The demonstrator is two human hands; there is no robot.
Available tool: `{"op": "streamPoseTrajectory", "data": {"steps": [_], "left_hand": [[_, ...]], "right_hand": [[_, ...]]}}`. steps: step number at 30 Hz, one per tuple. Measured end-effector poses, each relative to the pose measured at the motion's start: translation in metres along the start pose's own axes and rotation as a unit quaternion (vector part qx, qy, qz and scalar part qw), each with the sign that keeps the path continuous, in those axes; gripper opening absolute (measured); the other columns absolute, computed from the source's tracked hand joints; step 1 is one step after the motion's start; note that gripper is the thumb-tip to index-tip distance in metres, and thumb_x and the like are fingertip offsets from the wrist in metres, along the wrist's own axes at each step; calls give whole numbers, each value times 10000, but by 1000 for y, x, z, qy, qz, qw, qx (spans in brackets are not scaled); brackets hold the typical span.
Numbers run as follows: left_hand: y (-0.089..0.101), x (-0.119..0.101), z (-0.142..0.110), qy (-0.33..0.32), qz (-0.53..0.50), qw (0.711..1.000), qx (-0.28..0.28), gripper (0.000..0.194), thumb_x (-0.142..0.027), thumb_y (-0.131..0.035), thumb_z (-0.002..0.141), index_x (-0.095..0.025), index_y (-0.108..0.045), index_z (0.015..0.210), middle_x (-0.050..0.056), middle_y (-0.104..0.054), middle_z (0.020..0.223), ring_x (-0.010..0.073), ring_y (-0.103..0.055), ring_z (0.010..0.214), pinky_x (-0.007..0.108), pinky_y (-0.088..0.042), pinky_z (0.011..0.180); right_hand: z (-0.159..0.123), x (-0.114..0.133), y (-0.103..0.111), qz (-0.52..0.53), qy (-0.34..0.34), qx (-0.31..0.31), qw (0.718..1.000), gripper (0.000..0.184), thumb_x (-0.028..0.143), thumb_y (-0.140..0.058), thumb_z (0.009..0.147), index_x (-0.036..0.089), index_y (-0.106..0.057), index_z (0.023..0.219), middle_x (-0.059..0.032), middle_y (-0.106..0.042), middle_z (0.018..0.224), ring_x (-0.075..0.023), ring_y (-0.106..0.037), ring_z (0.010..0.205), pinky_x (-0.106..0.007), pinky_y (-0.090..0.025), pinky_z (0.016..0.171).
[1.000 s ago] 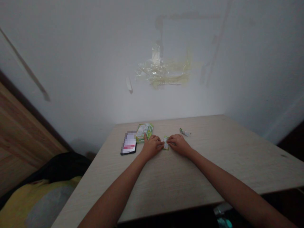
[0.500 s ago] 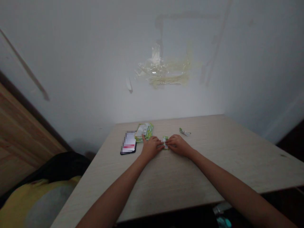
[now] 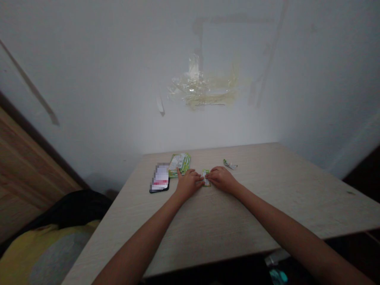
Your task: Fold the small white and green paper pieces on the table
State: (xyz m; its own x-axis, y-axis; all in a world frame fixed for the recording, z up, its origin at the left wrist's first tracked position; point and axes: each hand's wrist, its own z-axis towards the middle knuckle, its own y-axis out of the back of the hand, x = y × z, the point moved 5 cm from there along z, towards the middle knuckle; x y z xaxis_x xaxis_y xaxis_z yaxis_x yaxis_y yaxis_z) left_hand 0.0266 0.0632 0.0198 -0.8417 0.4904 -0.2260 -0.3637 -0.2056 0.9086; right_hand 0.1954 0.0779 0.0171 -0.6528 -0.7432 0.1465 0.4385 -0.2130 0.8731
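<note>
A small flat green-and-white packet (image 3: 206, 179) lies on the table between my two hands. My left hand (image 3: 190, 184) rests palm down, with its fingertips closed on the packet's left edge and one outer finger sticking out toward a stack of larger packets. From the other side, my right hand (image 3: 221, 179) has its bunched fingers pressed onto the packet's right part. My fingers cover both edges of it. The stack of green-and-white packets (image 3: 179, 163) sits just beyond my left hand.
A phone (image 3: 160, 178) with a blurred screen lies left of the stack. A crumpled green-and-silver wrapper piece (image 3: 230, 164) is beyond my right hand. The pale wooden table (image 3: 267, 166) meets a wall with torn tape (image 3: 192, 87). A yellow-and-grey cloth thing (image 3: 50, 249) is at lower left.
My fingers have shifted slightly on the small packet, so a little more of it shows between them. The whole view has moved a touch; everything else stays put.
</note>
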Motion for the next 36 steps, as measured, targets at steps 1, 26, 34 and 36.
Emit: {"op": "streamPoseTrajectory", "data": {"steps": [1,26,34,36], "left_hand": [[0,0,0,1,1,1000,2,190,-435,-628,865,-384,-734,1014,-2,-729,1128,272,-511,1249,708,29,1114],[-4,5,1,13,-6,1000,3,213,-468,-619,861,-410,-721,1040,-1,-720,1143,285,-508,1242,736,54,1086],[-1,1,0,12,13,1000,-20,240,-426,-564,906,-395,-704,1098,16,-721,1122,284,-496,1247,732,72,1092],[-1,2,0,17,12,1000,-21,235,-419,-556,913,-383,-712,1085,20,-725,1114,276,-505,1234,733,79,1091]], "right_hand": [[1,0,0,-5,-7,4,1000,224,261,-597,911,275,-736,1086,-54,-747,1045,-219,-616,1045,-362,-428,937],[13,-11,-16,-33,-120,15,992,323,295,-489,971,272,-632,1260,-49,-650,1289,-259,-548,1117,-400,-450,939],[9,-10,-8,52,-66,-19,996,251,236,-543,930,199,-723,1101,-64,-732,1114,-216,-611,1042,-350,-445,964],[9,-7,-6,57,-54,-23,997,230,223,-563,913,205,-739,1059,-64,-740,1085,-215,-625,1024,-348,-451,948]]}}
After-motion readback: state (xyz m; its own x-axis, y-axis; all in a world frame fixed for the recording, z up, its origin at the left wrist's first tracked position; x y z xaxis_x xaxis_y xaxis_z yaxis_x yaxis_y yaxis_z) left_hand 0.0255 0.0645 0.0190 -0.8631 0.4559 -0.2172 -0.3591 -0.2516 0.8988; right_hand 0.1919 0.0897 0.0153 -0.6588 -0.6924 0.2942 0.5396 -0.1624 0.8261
